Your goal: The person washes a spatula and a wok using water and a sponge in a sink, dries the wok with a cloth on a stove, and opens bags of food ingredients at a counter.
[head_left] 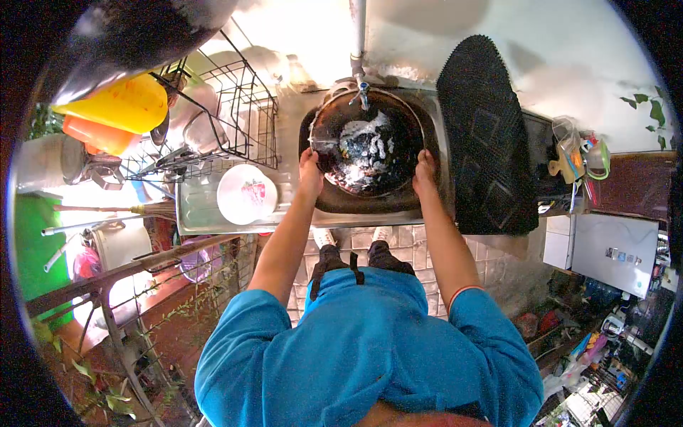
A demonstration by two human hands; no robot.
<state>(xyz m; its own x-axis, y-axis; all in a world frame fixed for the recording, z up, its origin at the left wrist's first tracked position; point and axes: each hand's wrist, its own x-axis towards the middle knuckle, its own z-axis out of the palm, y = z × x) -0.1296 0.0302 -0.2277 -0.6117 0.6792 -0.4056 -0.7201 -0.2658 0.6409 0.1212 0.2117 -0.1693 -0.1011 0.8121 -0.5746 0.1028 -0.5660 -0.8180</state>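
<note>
A large, round, blackened pan point(334, 132) rests within the sink basin point(307, 192), beneath the tap point(363, 94). White patches like suds cover the middle of it. At the pan's left rim, my left hand point(309, 171) has its fingers closed on the edge. My right hand point(425, 171) grips the opposite edge, on the right. Both thumbs are near the rim; the fingertips are hidden below it. Whether water runs from the tap is hard to tell. Left of the basin, a white bowl point(235, 196) with a red pattern sits on the drainboard point(196, 213).
A black ridged mat point(487, 142) lies along the sink's right side. A black wire dish rack point(249, 107) stands at the left, with a yellow container point(131, 103) and pots by it. Utensils point(573, 156) stand at far right. A metal railing point(107, 292) is lower left.
</note>
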